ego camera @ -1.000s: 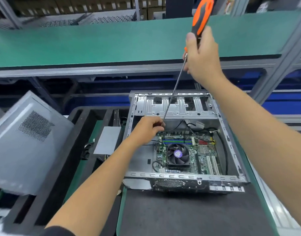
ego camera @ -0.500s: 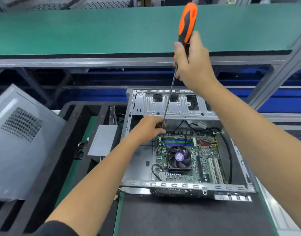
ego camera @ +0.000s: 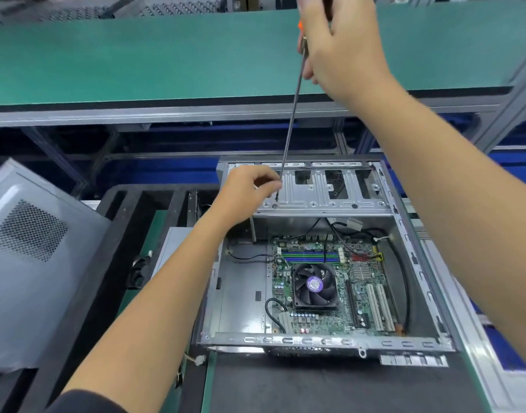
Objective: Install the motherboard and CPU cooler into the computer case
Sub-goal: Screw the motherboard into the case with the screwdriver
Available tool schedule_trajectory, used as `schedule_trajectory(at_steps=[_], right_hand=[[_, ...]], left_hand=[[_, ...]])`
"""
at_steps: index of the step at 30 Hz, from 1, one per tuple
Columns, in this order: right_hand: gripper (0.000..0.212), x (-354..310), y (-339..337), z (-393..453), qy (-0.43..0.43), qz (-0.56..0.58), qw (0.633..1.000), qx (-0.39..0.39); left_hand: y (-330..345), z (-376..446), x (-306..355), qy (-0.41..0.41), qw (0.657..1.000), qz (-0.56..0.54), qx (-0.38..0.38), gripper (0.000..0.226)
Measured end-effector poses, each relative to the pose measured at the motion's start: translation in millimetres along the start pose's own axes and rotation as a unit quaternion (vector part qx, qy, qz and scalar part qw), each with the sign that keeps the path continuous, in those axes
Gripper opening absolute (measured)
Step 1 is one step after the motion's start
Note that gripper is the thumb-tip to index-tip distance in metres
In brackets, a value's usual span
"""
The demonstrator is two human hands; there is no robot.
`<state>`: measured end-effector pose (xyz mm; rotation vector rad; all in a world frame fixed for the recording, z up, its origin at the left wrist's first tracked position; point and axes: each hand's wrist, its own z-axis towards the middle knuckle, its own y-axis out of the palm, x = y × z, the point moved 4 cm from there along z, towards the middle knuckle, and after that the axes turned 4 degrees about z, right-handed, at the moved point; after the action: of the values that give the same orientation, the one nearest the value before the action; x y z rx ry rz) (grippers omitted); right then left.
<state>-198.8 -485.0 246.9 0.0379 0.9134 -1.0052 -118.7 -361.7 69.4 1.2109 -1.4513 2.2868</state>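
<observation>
An open metal computer case (ego camera: 416,257) lies on a black mat. Inside it sits a green motherboard (ego camera: 342,311) with a black CPU cooler fan (ego camera: 314,286) on top. My right hand (ego camera: 342,46) grips the handle of a long screwdriver (ego camera: 291,117) high above the case; the orange handle is mostly hidden or out of frame. My left hand (ego camera: 250,195) pinches the shaft near its tip, over the case's drive bay plate (ego camera: 315,192). The tip points at the plate's left end.
A grey side panel (ego camera: 38,263) with a vent grid leans at the left. Black foam trays (ego camera: 107,263) lie left of the case. A green conveyor belt (ego camera: 166,55) runs across the back. Black cables (ego camera: 402,263) loop inside the case.
Both hands and the screwdriver rose and moved back, from inside the case near the board's top edge to above the drive bay plate. The camera moved closer.
</observation>
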Motion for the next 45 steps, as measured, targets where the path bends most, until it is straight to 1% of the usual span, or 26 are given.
schedule_trajectory(at_steps=[3, 7, 9, 12, 15, 20, 23, 29, 33, 37, 40, 45], right_hand=[[0.024, -3, 7, 6, -0.012, -0.016, 1.000, -0.010], [0.012, 4, 16, 0, -0.007, -0.025, 0.999, -0.021], [0.010, 7, 19, -3, -0.004, -0.024, 0.999, -0.027], [0.012, 11, 24, -6, 0.008, -0.019, 0.999, -0.032], [0.012, 12, 27, -7, 0.012, -0.021, 0.999, -0.037], [0.024, 15, 30, -10, 0.018, -0.025, 0.998, -0.049], [0.017, 19, 31, -14, 0.017, -0.027, 0.998, -0.056], [0.014, 29, 45, -33, 0.039, -0.028, 0.994, -0.096], [0.015, 43, 58, -51, 0.065, -0.035, 0.988, -0.135], [0.017, 55, 67, -65, 0.085, -0.037, 0.982, -0.162], [0.016, 60, 70, -71, 0.091, -0.038, 0.981, -0.167], [0.017, 66, 67, -74, 0.093, -0.040, 0.983, -0.153]], left_hand=[[1, 7, -2, 0.003, 1.000, 0.001, -0.002, 0.007], [9, 5, -11, -0.006, 1.000, 0.006, -0.004, 0.009], [11, 3, -17, -0.010, 1.000, 0.007, -0.003, 0.010], [13, 0, -25, -0.017, 1.000, -0.001, -0.004, 0.012], [14, 0, -29, -0.028, 1.000, -0.010, -0.001, 0.009], [22, -1, -28, -0.033, 0.999, -0.003, -0.016, 0.006], [26, -2, -30, -0.038, 0.999, 0.000, -0.021, 0.006], [28, -3, -34, -0.048, 0.998, 0.011, -0.029, 0.003], [31, -4, -35, -0.055, 0.998, -0.001, -0.035, 0.003], [34, -3, -35, -0.041, 0.998, 0.030, -0.028, 0.005], [35, -2, -34, -0.029, 0.999, 0.034, -0.029, 0.008], [35, -1, -32, -0.014, 0.998, 0.053, -0.034, 0.011]])
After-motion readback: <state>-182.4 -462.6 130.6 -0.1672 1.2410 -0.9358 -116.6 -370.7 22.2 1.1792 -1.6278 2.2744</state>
